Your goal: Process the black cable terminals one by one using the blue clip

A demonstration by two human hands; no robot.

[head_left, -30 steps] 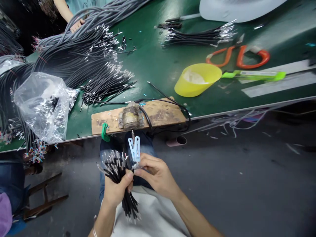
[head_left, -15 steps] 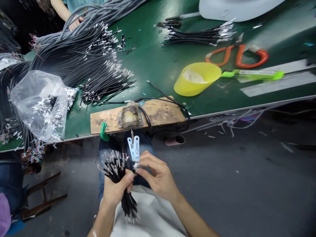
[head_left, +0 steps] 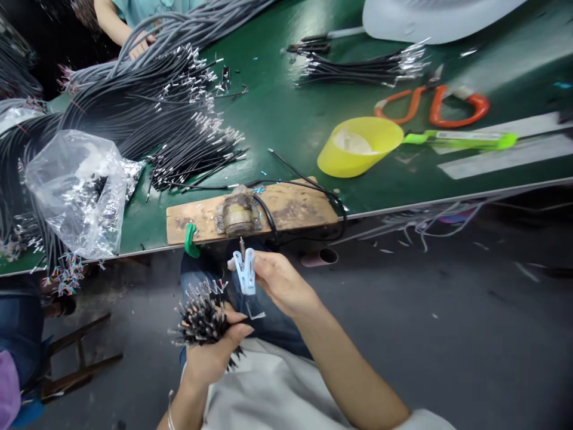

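My left hand [head_left: 210, 358] is closed around a bundle of short black cables [head_left: 201, 319] with bare silvery ends, tilted toward the camera. My right hand [head_left: 286, 283] pinches the upper legs of a light blue clothespin [head_left: 245, 276], its fingertips partly hidden behind it. The clothespin hangs at the thin metal shaft [head_left: 242, 243] of a small worn motor [head_left: 238, 214]. Just under the clothespin's lower end, a thin silvery strip [head_left: 256, 315] shows near my left fingertips; what it hangs from is unclear.
The motor sits on a wooden board [head_left: 299, 206] at the green table's edge, beside a green clamp [head_left: 191, 240]. Further back are a yellow cup [head_left: 335, 158], orange-handled scissors [head_left: 461, 110], a plastic bag [head_left: 78, 191] and piled cables [head_left: 134, 113]. A co-worker's hand [head_left: 142, 46] touches the cables.
My right hand has moved up from the cable end beside my left hand to the clothespin's legs. The bundle in my left hand has tipped, its ends now facing the camera.
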